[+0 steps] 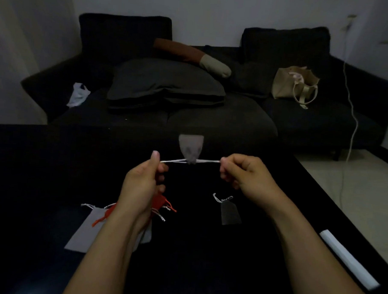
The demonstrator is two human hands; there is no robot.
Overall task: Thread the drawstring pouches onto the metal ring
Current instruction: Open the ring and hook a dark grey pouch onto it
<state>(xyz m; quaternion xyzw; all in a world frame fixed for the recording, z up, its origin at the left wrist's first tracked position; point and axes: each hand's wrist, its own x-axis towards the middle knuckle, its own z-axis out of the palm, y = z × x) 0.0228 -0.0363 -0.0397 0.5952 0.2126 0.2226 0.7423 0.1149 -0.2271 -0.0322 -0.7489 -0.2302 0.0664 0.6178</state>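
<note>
**Pulling a grey pouch shut between two hands**

Held above the dark table, a small grey pouch is stretched between both hands by its white drawstring, which runs level from side to side. The pouch's gathered neck sits at the middle of the cord, and its body stands up and away from the person. The left hand pinches one end of the cord between thumb and forefinger, the other fingers curled in. The right hand is closed on the opposite end in the same way.

Below the left wrist, a red pouch lies on a larger flat light grey pouch, their cords loose on the table. Under the right hand, apart from these, lies a small dark grey pouch with a pale cord. No metal ring can be made out in the dim light.

A white strip lies along the table's right edge. Beyond the table stands a dark sofa bearing cushions, a tan bag and a white plastic bag.
</note>
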